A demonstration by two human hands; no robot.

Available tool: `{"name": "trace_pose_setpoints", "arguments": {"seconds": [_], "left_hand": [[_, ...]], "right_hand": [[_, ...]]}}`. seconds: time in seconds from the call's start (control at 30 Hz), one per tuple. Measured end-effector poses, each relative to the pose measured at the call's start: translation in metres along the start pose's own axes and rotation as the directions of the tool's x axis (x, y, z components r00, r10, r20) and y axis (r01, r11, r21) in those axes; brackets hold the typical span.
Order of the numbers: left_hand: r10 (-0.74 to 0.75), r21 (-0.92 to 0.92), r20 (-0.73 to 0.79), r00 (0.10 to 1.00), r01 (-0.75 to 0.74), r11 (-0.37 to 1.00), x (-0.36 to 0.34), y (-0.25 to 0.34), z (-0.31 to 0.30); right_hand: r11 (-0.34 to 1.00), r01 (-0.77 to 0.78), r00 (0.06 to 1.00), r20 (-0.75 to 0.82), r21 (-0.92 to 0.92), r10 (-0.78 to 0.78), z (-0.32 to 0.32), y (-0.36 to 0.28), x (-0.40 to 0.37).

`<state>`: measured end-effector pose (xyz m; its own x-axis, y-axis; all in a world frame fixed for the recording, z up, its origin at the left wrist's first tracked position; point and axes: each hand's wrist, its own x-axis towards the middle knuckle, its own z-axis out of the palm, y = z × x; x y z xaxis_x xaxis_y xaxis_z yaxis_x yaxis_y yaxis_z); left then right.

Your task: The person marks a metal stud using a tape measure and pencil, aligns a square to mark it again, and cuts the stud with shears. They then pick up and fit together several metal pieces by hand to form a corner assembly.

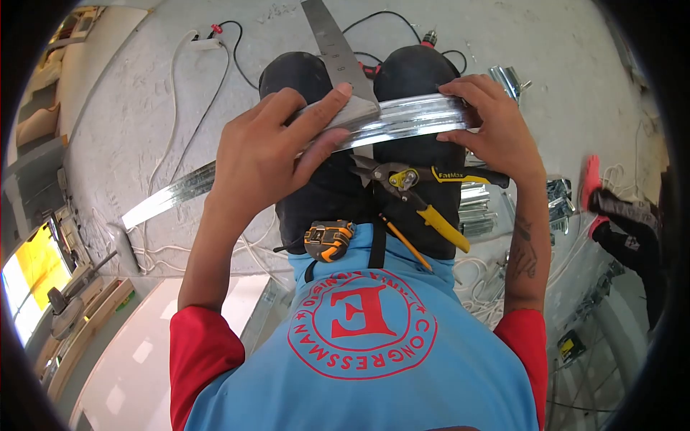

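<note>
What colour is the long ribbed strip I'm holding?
The long, ribbed metal strip is shiny silver; best seen in the head view.

The left hand (267, 147) covers a stretch of the metal strip (417, 118), and the right hand (492, 118) hides part of its right end. The metal square (338, 57) is partly out of sight beneath the left hand. The right knee (415, 75) blocks most of the drill (430, 39). Print on the tape measure (328, 241) is too small to read. The bottom edge crops the blue shirt (287, 402).
</note>
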<state>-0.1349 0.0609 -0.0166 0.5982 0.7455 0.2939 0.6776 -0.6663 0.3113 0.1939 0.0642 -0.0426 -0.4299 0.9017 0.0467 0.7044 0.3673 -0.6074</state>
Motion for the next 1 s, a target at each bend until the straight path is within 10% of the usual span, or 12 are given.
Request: {"name": "trace_pose_setpoints", "arguments": {"seconds": [0.47, 1.0], "left_hand": [[0.059, 0.006, 0.196, 0.979, -0.062, 0.998, -0.015, 0.041, 0.045], [0.005, -0.155, 0.058, 0.998, 0.004, 0.988, -0.01, 0.031, 0.072]], "right_hand": [[0.999, -0.003, 1.0, -0.025, 0.037, 0.003, 0.006, -0.002, 0.006], [0.998, 0.012, 0.999, -0.05, -0.054, -0.015, 0.012, 0.003, 0.002]]}}
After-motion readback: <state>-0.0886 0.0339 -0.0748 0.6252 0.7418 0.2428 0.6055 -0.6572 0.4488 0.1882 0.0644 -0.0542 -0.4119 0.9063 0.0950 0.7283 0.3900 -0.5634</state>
